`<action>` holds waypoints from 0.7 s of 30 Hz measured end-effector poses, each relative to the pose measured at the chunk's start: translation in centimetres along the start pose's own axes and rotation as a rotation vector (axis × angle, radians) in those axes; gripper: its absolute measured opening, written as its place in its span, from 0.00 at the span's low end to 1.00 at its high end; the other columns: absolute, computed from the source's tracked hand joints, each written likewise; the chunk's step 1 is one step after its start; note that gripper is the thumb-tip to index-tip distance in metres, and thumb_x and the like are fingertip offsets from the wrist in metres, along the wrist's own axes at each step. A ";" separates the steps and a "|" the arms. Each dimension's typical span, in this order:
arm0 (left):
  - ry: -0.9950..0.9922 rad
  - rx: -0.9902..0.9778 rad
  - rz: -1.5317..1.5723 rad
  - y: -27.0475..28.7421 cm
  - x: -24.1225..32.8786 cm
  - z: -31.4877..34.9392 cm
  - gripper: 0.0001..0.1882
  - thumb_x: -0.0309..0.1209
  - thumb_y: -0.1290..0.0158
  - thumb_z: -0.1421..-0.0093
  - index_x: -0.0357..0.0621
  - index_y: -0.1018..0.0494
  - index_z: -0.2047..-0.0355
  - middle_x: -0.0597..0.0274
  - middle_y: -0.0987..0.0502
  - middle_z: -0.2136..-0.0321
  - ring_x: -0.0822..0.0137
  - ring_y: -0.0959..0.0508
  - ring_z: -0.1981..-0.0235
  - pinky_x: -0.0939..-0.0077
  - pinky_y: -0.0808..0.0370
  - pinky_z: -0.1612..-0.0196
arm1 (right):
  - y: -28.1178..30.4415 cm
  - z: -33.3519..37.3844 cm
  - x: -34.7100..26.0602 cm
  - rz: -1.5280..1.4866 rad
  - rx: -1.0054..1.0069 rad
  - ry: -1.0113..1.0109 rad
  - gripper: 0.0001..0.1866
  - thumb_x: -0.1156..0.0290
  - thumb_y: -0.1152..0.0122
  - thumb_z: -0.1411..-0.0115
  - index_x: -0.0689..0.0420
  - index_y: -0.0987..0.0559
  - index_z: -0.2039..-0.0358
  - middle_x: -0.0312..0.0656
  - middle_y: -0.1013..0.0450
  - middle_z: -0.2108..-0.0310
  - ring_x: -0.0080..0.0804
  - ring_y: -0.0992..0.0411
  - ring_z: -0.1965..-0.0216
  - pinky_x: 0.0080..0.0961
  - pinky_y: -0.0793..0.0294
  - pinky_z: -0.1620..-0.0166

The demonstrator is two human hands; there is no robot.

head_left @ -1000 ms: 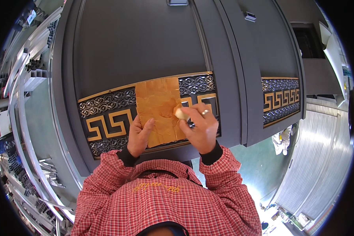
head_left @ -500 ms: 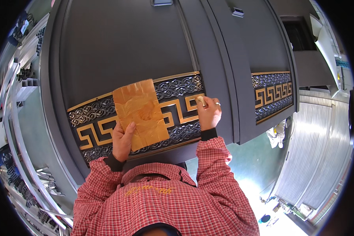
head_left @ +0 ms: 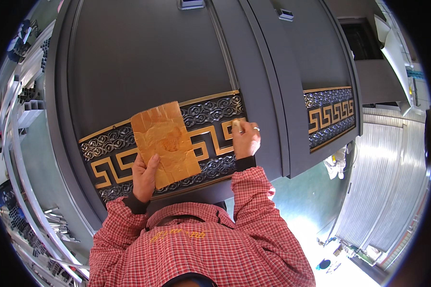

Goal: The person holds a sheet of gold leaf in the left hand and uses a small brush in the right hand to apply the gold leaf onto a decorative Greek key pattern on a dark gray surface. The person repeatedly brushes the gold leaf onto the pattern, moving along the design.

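Observation:
My left hand (head_left: 145,177) is closed on the lower left edge of a brown cardboard piece (head_left: 165,138), thumb on its face. A wet-looking orange-gold smear marks the cardboard's middle. It stands in front of a dark grey panel (head_left: 148,57) and hides part of its ornamental band. My right hand (head_left: 246,141), a ring on one finger, pinches a small pale wad (head_left: 237,125), perhaps sponge or cloth. The wad is at the right end of the gold key-pattern strip (head_left: 215,138). Dark embossed scrollwork (head_left: 213,109) runs above and below that strip.
A second grey panel (head_left: 316,57) with a matching band (head_left: 329,117) stands to the right. Metal profiles (head_left: 31,110) fill racks at the left. Corrugated translucent sheets (head_left: 378,177) lie at the right, near a white crumpled item (head_left: 336,162) hanging beside the panel.
Both hands, the cardboard and the panels have shifted slightly left in the view. The wad stays near the right end of the gold strip, and both grips are unchanged.

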State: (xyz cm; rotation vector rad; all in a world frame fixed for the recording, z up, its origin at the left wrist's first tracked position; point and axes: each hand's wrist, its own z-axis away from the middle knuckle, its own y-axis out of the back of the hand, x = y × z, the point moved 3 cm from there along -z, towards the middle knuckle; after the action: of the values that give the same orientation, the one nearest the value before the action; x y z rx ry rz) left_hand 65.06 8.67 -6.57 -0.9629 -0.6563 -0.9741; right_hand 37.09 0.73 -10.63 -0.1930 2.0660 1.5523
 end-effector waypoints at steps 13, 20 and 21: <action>-0.013 0.009 -0.007 0.1 -0.1 -0.1 0.16 0.29 0.53 0.35 0.34 0.37 0.49 0.58 0.25 0.56 0.74 0.24 0.59 0.79 0.26 0.56 | 0.0 0.9 -2.0 -0.036 -0.122 0.076 0.08 0.63 0.35 0.50 0.53 0.18 0.72 0.43 0.28 0.75 0.42 0.28 0.74 0.34 0.29 0.70; 0.005 0.006 0.011 0.1 0.2 -0.2 0.17 0.29 0.52 0.35 0.34 0.37 0.49 0.58 0.26 0.55 0.73 0.24 0.59 0.79 0.26 0.56 | 0.0 0.0 -1.4 0.058 -0.111 0.016 0.09 0.63 0.36 0.51 0.49 0.18 0.69 0.40 0.26 0.69 0.42 0.26 0.69 0.36 0.26 0.67; -0.001 0.006 0.007 0.0 0.2 -0.3 0.17 0.29 0.52 0.35 0.34 0.37 0.49 0.58 0.26 0.55 0.73 0.24 0.59 0.79 0.26 0.55 | 0.0 0.8 -1.5 -0.054 -0.204 0.045 0.09 0.64 0.37 0.51 0.49 0.18 0.68 0.40 0.27 0.68 0.42 0.26 0.69 0.36 0.26 0.67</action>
State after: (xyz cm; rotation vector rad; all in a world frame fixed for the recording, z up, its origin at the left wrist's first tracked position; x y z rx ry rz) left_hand 65.18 8.31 -6.50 -0.9594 -0.6561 -0.9652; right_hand 38.65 1.17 -9.99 -0.3589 1.9181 1.7390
